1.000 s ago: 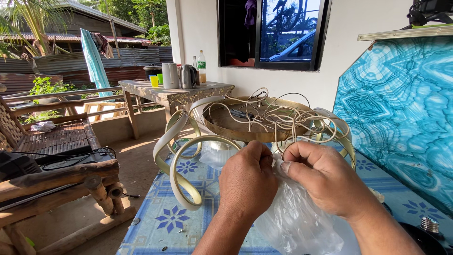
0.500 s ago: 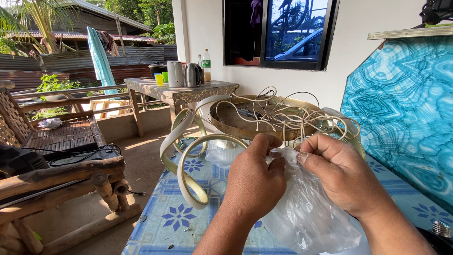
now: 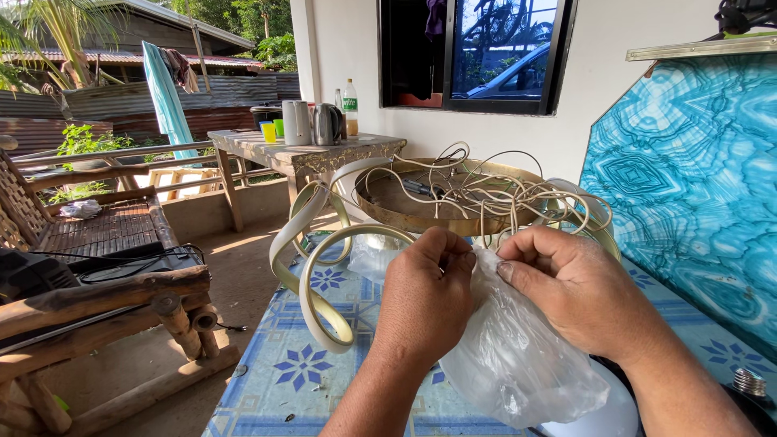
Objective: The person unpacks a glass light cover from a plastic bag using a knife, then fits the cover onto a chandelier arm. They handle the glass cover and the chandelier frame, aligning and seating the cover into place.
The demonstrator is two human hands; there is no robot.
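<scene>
**Both hands working a clear bag on a porch table**

The left hand (image 3: 425,295) and right hand (image 3: 579,291) are pinching the top of a clear plastic bag (image 3: 514,364), fingers closed on it, above a blue flower-patterned tablecloth (image 3: 303,364). A looped lamp fixture (image 3: 437,202) with tangled wires is sitting just behind. A bamboo bench (image 3: 105,243) is standing left, a window (image 3: 477,53) beyond.

A plastic bag (image 3: 518,364) sits low in the frame's centre on the bench (image 3: 283,380), between two hands; behind it a light fixture (image 3: 437,202) (wires on top); wooden chair (image 3: 97,275) at left.
</scene>
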